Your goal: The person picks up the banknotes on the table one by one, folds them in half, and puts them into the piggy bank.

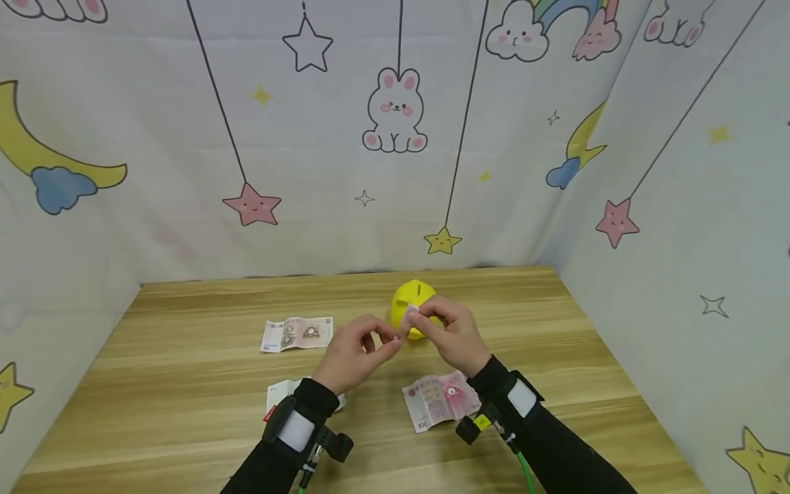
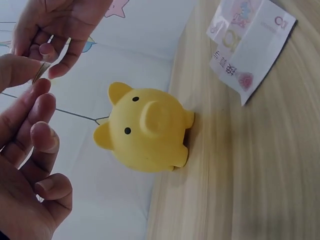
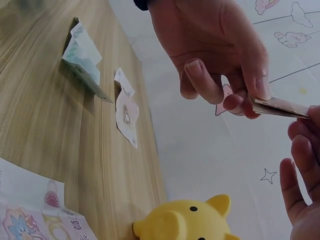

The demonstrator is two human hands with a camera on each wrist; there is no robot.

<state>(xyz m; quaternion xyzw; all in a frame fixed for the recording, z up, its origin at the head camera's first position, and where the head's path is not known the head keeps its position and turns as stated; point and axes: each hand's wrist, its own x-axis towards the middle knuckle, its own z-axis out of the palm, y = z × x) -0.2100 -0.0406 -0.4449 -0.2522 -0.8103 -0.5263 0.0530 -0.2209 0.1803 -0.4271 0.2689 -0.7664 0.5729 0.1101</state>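
Observation:
Between both hands is a small folded banknote (image 3: pixel 281 107), pinched at one end by the thumb and fingers of my left hand (image 1: pixel 352 353) and at the other by my right hand (image 1: pixel 453 336). In the left wrist view only a thin edge of it shows at the fingertips. Just behind the hands stands a yellow piggy bank (image 2: pixel 150 130), its slot on top visible in the head view and partly covered there by the right hand. Both hands are raised above the table, the left hand's other fingers (image 2: pixel 45 137) loosely bent.
A creased pinkish banknote (image 1: pixel 438 401) lies near the right wrist. Another flattened note (image 1: pixel 299 334) lies to the left, towards the back. A folded greenish note (image 3: pixel 82 57) is partly hidden under the left wrist in the head view. Patterned cloth (image 1: pixel 333 158) borders the wooden table (image 1: pixel 185 357).

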